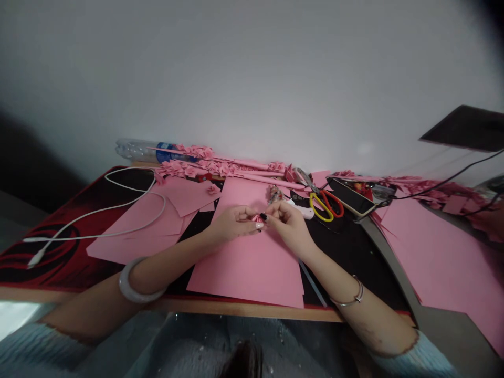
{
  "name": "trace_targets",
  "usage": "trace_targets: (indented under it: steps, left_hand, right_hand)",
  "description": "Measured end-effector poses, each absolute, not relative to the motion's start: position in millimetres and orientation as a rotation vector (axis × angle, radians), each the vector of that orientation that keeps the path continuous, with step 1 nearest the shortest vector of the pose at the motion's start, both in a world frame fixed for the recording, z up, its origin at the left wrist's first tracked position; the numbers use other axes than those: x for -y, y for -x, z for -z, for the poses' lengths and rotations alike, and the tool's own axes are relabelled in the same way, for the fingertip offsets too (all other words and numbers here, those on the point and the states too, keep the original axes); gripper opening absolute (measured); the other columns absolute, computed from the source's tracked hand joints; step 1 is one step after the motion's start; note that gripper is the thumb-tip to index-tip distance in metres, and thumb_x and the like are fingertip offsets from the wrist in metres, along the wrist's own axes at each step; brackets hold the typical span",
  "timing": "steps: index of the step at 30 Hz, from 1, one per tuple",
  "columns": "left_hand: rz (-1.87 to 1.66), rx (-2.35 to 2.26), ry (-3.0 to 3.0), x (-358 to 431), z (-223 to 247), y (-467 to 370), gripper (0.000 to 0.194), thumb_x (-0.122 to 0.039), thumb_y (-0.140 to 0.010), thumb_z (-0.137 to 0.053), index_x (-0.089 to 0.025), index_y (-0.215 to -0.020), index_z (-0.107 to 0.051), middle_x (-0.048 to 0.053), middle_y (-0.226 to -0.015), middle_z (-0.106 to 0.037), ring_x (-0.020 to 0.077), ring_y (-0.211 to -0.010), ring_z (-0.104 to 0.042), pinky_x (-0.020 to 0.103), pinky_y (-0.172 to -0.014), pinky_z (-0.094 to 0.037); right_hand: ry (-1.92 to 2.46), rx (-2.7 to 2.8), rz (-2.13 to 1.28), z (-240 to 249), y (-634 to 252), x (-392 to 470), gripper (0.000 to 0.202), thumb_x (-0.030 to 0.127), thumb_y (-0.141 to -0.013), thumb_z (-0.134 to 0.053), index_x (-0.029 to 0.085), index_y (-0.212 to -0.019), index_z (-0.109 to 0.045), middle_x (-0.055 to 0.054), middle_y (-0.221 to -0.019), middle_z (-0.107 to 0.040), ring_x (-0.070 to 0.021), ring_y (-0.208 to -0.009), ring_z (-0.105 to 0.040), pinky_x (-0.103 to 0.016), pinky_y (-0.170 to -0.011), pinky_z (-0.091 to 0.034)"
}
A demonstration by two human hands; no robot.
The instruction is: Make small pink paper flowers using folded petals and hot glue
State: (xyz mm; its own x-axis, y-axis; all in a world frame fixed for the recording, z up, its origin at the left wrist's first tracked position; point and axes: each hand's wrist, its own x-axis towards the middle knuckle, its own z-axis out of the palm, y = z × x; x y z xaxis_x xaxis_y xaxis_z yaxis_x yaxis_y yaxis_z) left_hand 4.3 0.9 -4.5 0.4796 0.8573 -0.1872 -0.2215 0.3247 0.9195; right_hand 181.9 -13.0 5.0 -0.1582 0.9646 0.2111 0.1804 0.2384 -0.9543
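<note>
Above a sheet of pink paper (pixel 244 262) in the middle of the desk, my two hands meet around a small folded pink paper piece (pixel 257 218), perhaps a paper flower. My left hand (pixel 234 223) pinches it from the left between thumb and fingers. From the other side my right hand (pixel 286 223) presses the same piece with closed fingertips. Most of the piece is hidden by the fingers. A small pink paper flower (pixel 213 189) lies on paper beyond my left hand. Just past my right hand is a pair of scissors (pixel 326 205) with yellow and red handles.
Long pink paper stems with flowers (pixel 224 169) lie along the wall beside a plastic bottle (pixel 136 150). A white cable (pixel 98 235) loops over paper at the left. A phone (pixel 352 197) lies right of the scissors. More pink sheets (pixel 437 257) cover the right side.
</note>
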Motion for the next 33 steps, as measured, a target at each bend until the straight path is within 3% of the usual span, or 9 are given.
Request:
trace_targets:
  steps: [7,17,21,24,28,33]
  left_hand:
    - [-0.798,-0.765,-1.03,-1,9,-5,0.031,-0.024,-0.059,-0.087,-0.013,-0.077,-0.065,0.002,-0.075,-0.074,0.0146,-0.074,-0.07,0.03,-0.077,-0.053]
    - [-0.86,-0.767,-1.137,-3,10,-5,0.026,-0.016,-0.057,-0.085,-0.012,-0.075,-0.067,0.002,-0.073,-0.073,0.0145,-0.072,-0.069,0.03,-0.075,-0.054]
    - [-0.866,-0.79,-1.2,-2,8,-4,0.024,-0.017,-0.06,-0.082,-0.013,-0.079,-0.068,0.001,-0.073,-0.072,0.0144,-0.07,-0.068,0.028,-0.069,-0.053]
    - [-0.853,-0.778,-1.222,-2,9,-5,0.022,-0.019,-0.063,-0.081,-0.013,-0.08,-0.068,0.001,-0.073,-0.071,0.0151,-0.072,-0.068,0.029,-0.072,-0.054]
    - [-0.832,-0.748,-1.225,-3,14,-5,0.02,-0.019,-0.064,-0.079,-0.014,-0.08,-0.069,0.0,-0.069,-0.069,0.0152,-0.069,-0.068,0.029,-0.071,-0.054]
    - [-0.806,-0.759,-1.343,-5,20,-5,0.012,-0.015,-0.065,-0.074,-0.014,-0.076,-0.069,0.0,-0.069,-0.069,0.0145,-0.067,-0.066,0.027,-0.068,-0.054]
  right_hand:
    - [1.084,1.407,-1.252,-7,-182,14,0.026,0.038,-0.074,-0.073,0.018,-0.068,-0.056,0.007,-0.052,-0.047,-0.0076,-0.044,-0.032,-0.022,-0.043,-0.021]
    - [1.009,1.187,-1.626,-8,-184,12,0.037,0.04,-0.067,-0.08,0.019,-0.064,-0.049,0.012,-0.042,-0.037,-0.0033,-0.036,-0.021,-0.02,-0.037,-0.01]
    - [0.972,1.089,-1.742,-12,-185,12,0.039,0.04,-0.072,-0.076,0.021,-0.065,-0.042,0.014,-0.045,-0.03,-0.0027,-0.037,-0.013,-0.02,-0.038,-0.005]
    - [0.987,1.137,-1.612,-13,-185,12,0.032,0.04,-0.076,-0.072,0.022,-0.071,-0.046,0.013,-0.048,-0.029,-0.0043,-0.038,-0.013,-0.021,-0.039,-0.007]
    - [1.045,1.488,-1.225,-13,-183,15,0.017,0.031,-0.076,-0.07,0.019,-0.078,-0.058,0.01,-0.055,-0.036,-0.0077,-0.046,-0.028,-0.023,-0.045,-0.02]
    - [1.16,1.766,-0.966,-14,-179,19,0.005,0.021,-0.075,-0.063,0.018,-0.074,-0.059,0.009,-0.056,-0.033,-0.0099,-0.052,-0.031,-0.024,-0.053,-0.025]
